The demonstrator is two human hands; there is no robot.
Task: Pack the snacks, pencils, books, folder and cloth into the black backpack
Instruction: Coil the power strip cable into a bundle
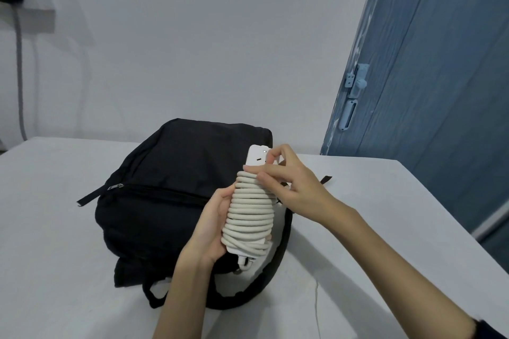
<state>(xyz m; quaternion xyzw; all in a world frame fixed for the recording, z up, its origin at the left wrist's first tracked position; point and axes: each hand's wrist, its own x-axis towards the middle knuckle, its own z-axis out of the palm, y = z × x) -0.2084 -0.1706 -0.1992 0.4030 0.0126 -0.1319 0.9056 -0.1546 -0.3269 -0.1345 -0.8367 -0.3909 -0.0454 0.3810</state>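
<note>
The black backpack (165,187) lies flat on the white table (55,228), its front zipper closed, straps showing at its near end. Above its right side I hold a white power strip (249,212) with its pale cord wound tightly round it. My left hand (210,226) grips the strip's lower half from the left. My right hand (289,181) pinches the upper end, fingers curled over the top coils. No snacks, pencils, books, folder or cloth are in view.
A blue door (429,91) with a latch stands at the right, close to the table's right edge. A white wall box (30,3) with a grey cable hangs at the far left.
</note>
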